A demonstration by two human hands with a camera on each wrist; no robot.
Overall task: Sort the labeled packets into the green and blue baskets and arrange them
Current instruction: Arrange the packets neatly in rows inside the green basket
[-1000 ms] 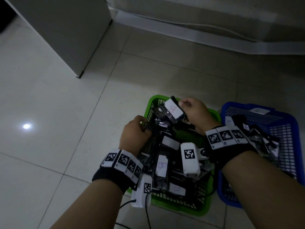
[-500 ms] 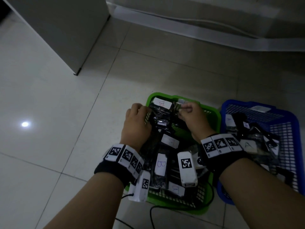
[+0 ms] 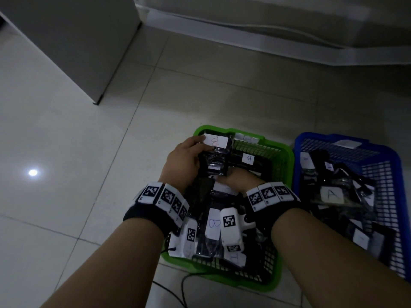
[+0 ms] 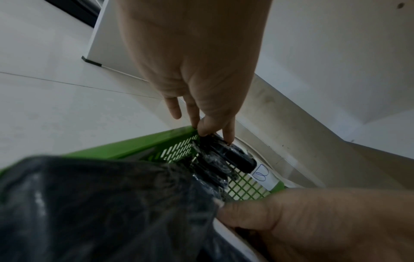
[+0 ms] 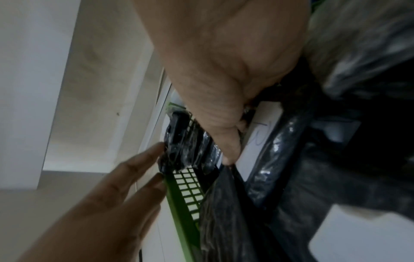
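Left hand (image 3: 182,162) pinches a black B packet (image 3: 214,161), thumb against fingers, at the far-left corner of the green basket (image 3: 288,161). Right hand (image 3: 236,178) sits thumb-down in the B pile just nearer (fingers hidden, can't tell its grip). A packets (image 3: 331,194) lie in the blue basket (image 3: 299,138) alongside.

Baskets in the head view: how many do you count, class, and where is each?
2. The green basket stands straight ahead, with the left hand and right hand in it. The blue basket stands just to its right. Others could lie outside the frame.
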